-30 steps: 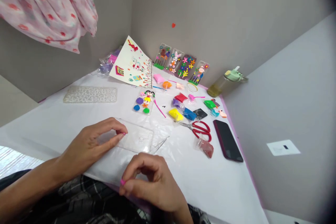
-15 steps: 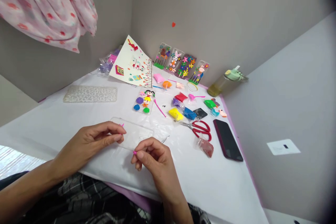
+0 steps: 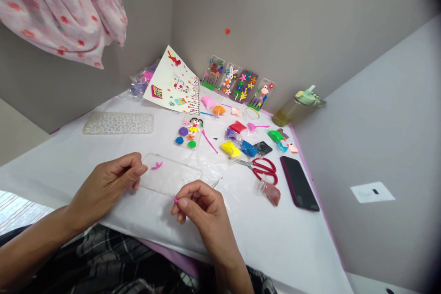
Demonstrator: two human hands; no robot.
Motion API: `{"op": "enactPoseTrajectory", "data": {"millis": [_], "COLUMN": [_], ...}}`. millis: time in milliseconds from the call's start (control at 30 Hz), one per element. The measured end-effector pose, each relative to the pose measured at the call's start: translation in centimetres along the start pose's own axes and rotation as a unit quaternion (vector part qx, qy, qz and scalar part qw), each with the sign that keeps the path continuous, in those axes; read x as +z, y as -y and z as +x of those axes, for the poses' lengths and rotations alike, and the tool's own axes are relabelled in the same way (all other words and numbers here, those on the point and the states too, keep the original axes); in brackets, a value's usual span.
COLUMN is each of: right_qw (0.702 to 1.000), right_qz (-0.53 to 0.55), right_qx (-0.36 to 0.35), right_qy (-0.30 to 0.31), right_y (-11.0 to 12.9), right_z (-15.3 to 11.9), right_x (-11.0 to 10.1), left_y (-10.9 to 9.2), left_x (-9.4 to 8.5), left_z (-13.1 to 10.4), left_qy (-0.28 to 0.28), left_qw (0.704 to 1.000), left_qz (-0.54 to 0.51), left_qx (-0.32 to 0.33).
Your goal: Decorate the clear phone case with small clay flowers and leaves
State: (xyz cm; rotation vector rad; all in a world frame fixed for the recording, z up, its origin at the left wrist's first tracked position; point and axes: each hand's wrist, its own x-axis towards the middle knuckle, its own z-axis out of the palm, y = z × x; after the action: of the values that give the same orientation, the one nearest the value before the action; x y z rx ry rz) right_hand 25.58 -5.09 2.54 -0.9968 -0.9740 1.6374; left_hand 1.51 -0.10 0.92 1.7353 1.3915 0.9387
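A clear phone case (image 3: 168, 179) lies flat on the white-covered table in front of me. Small pink clay petals (image 3: 157, 165) rest on its left part. My right hand (image 3: 200, 204) pinches a small piece of pink clay (image 3: 176, 200) between thumb and finger at the case's near edge. Just off the left end of the case is my left hand (image 3: 115, 181), its thumb and fingertips pressed together; whether anything is between them is too small to tell. A thin metal tool (image 3: 217, 183) lies beside the case, partly behind my right hand.
Red-handled scissors (image 3: 263, 170), clay packets (image 3: 248, 148) and a dark phone (image 3: 299, 183) lie to the right. Behind are a decorated case (image 3: 189, 134), a drawing sheet (image 3: 174, 85) and a bottle (image 3: 292, 105). A patterned clear case (image 3: 119, 123) lies left.
My left hand has moved left, off the case, uncovering the pink petals on it. My right hand has barely moved and still pinches the pink clay.
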Motion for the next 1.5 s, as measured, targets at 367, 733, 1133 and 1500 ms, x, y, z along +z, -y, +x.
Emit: {"op": "enactPoseTrajectory", "data": {"millis": [367,733,1133,1500], "right_qw": [1.000,1.000,0.999,0.998], "right_qz": [-0.005,0.003,-0.018,-0.017], "right_qx": [-0.004,-0.029,-0.003,-0.003], "right_qy": [0.009,-0.007,-0.040,-0.062], "right_y": [-0.2,-0.6,-0.2,-0.5], "right_z": [0.0,0.0,0.3,0.4], "right_x": [-0.1,-0.3,-0.1,-0.3], "left_y": [0.5,-0.5,1.3,0.9], "left_x": [0.0,0.2,0.2,0.4], "left_z": [1.1,0.4,1.2,1.1], "left_qy": [0.002,0.026,-0.005,0.018], "left_qw": [0.998,1.000,0.999,0.996], "left_qz": [-0.034,-0.007,0.001,-0.004], "left_qx": [0.052,-0.005,0.047,0.084]}}
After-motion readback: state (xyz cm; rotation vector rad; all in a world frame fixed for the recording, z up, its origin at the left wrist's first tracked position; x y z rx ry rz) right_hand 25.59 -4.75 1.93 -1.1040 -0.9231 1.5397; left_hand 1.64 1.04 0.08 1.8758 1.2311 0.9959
